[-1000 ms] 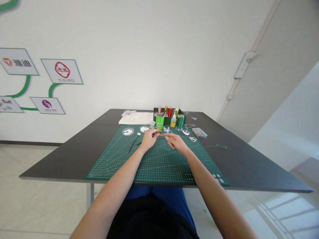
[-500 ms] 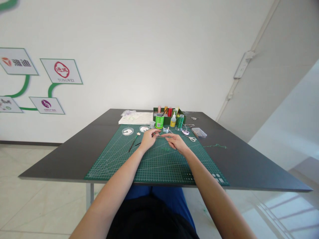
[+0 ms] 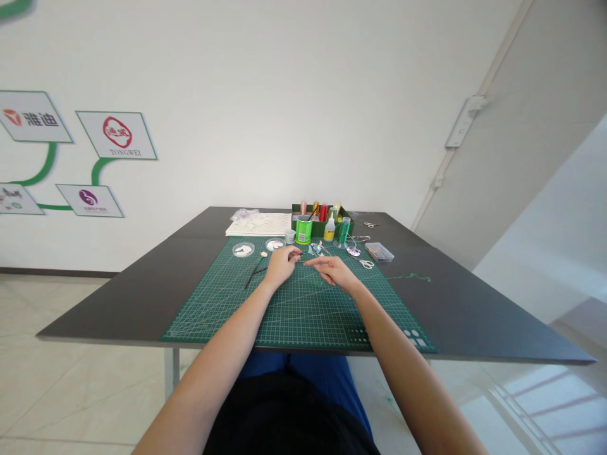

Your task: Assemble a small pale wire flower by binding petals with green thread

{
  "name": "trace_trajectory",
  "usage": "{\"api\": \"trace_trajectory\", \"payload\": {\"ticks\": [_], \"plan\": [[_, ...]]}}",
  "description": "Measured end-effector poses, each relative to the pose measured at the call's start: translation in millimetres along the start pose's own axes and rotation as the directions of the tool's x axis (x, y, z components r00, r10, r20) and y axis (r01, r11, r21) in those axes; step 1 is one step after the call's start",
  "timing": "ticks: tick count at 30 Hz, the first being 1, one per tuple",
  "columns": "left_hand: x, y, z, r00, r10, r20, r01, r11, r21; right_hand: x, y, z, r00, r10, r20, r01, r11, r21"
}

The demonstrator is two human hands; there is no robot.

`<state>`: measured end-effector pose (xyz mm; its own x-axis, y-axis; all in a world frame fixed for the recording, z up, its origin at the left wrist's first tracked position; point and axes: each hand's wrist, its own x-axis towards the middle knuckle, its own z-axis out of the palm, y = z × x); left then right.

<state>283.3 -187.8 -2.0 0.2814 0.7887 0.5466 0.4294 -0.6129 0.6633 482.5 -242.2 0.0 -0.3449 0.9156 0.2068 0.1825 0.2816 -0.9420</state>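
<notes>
Above the green cutting mat [image 3: 303, 309], my left hand [image 3: 281, 266] is closed in a pinch on something too small to name. My right hand [image 3: 333, 272] faces it with the index finger extended towards the left fingertips and the other fingers curled. A fine, thin line shows between the two sets of fingertips; its kind cannot be made out. To the left of my left hand lies a dark thin stick with a small pale flower-like tip [image 3: 263, 254]. Another dark stick [image 3: 260, 271] runs partly beneath that hand. Small shiny bluish pieces [image 3: 318, 249] lie just beyond my fingers.
Behind my hands stand a bright green can [image 3: 303, 230], a glue bottle [image 3: 329, 229] and a green box [image 3: 349, 226] of coloured spools. Shallow dishes [image 3: 243, 250] are at the left. Scissors [image 3: 365, 263], a clear plastic case [image 3: 379, 252] and green thread [image 3: 413, 277] lie right.
My left fingers have drawn together and slightly down, and the gap between the two hands' fingertips is a little wider. The right hand has barely shifted.
</notes>
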Motion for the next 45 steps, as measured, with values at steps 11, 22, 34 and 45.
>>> {"api": "trace_trajectory", "payload": {"ticks": [11,22,34,45], "plan": [[-3.8,-1.0,-2.4,0.983,0.067,0.17,-0.099,0.977,0.19,-2.2,-1.6,-2.8,0.999,-0.017,0.036,0.013,0.994,0.106],[-4.7,4.5,-1.7,0.941,0.053,0.335,-0.086,0.993,0.086,-3.2,-7.4,-8.0,0.991,-0.073,-0.112,0.097,0.97,0.223],[-8.2,23.4,-6.2,0.882,0.053,0.469,-0.019,0.997,-0.077,-0.4,-3.9,-12.3,0.972,-0.115,-0.207,0.166,0.954,0.249],[-8.7,21.3,-3.0,0.865,0.072,0.496,-0.003,0.99,-0.138,2.7,1.6,-15.6,0.947,-0.095,-0.308,0.16,0.968,0.195]]}}
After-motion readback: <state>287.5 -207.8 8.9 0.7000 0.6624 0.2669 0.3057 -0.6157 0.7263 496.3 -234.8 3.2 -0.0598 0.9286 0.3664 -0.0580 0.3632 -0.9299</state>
